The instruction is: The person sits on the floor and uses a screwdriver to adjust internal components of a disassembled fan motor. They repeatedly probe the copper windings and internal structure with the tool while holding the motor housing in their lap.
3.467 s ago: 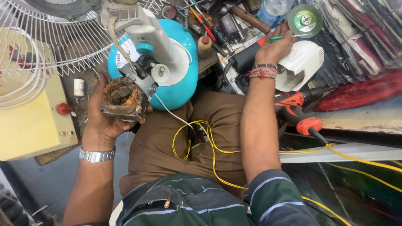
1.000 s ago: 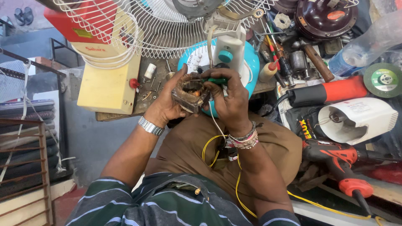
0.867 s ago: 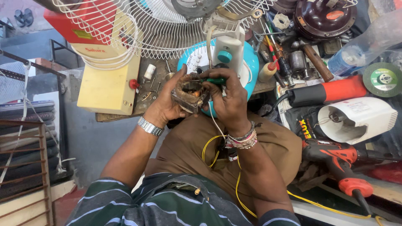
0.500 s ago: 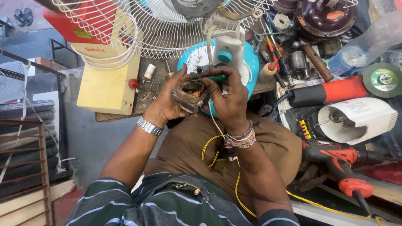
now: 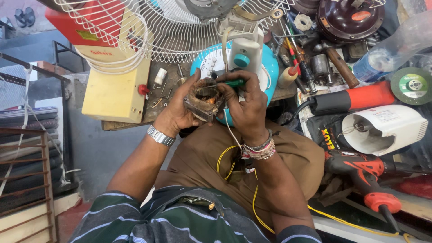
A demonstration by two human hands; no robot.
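Observation:
My left hand [image 5: 176,116] cups a small motor stator [image 5: 204,100] with copper windings, held over my lap in front of the blue fan base [image 5: 265,72]. My right hand [image 5: 246,108] grips a green-handled screwdriver [image 5: 234,83], its tip pointing left into the top of the stator. A thin white wire [image 5: 230,135] hangs from the stator down past my right wrist. Yellow wire [image 5: 225,166] loops across my brown trousers. A metal watch sits on my left wrist and bead bracelets on my right.
A white wire fan guard [image 5: 171,31] hangs above a cream box [image 5: 112,94] with a red knob. On the right lie an orange angle grinder [image 5: 355,99], a white motor housing [image 5: 387,128], a red drill [image 5: 364,168], a green grinding disc [image 5: 411,85] and several hand tools [image 5: 297,54].
3.5 s ago my right hand reached out to the cluttered bench; it has since come back with the green screwdriver to the stator. Over the last second both hands stay nearly still.

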